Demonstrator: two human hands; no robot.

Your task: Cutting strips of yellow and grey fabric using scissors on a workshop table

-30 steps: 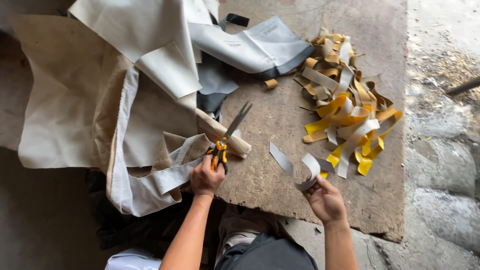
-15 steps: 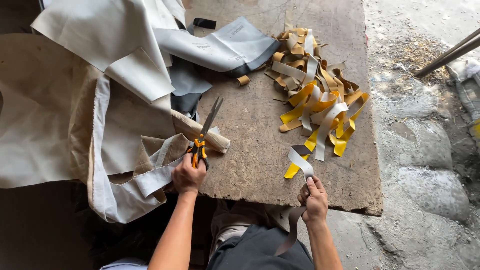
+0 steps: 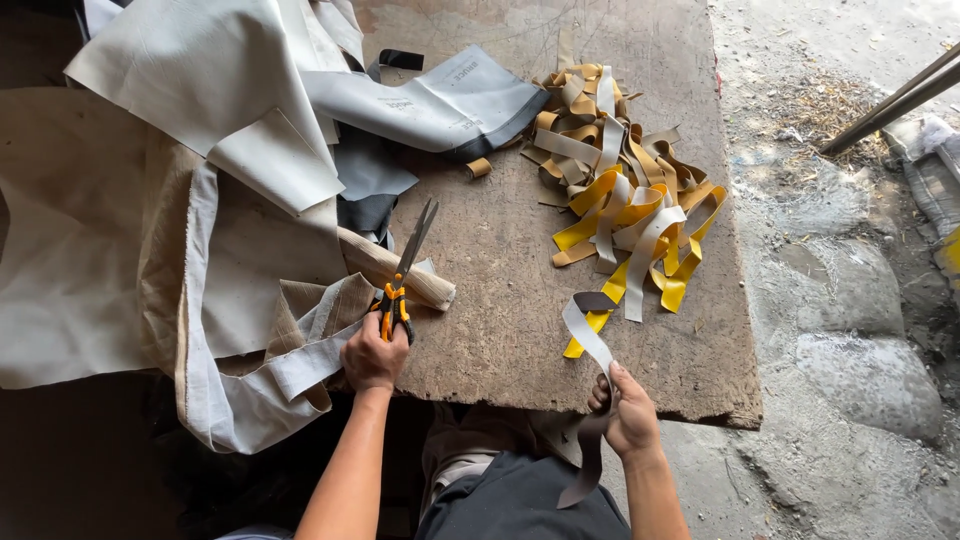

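Fingers of my left hand (image 3: pixel 372 355) grip the orange-handled scissors (image 3: pixel 403 275), blades parted above the grey sheet (image 3: pixel 250 330), while my right hand (image 3: pixel 628 415) pinches a cut grey strip (image 3: pixel 588 340) near the strip pile (image 3: pixel 625 195), keeping it apart.

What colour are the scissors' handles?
Orange and black, seen in the head view: the scissors sit in the left hand.

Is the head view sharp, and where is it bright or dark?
Head view: sharp overall; the scissors and the strip pile show crisp edges. Daylight is brightest on the ground at the right; the lower left below the fabric sheets is in deep shadow.
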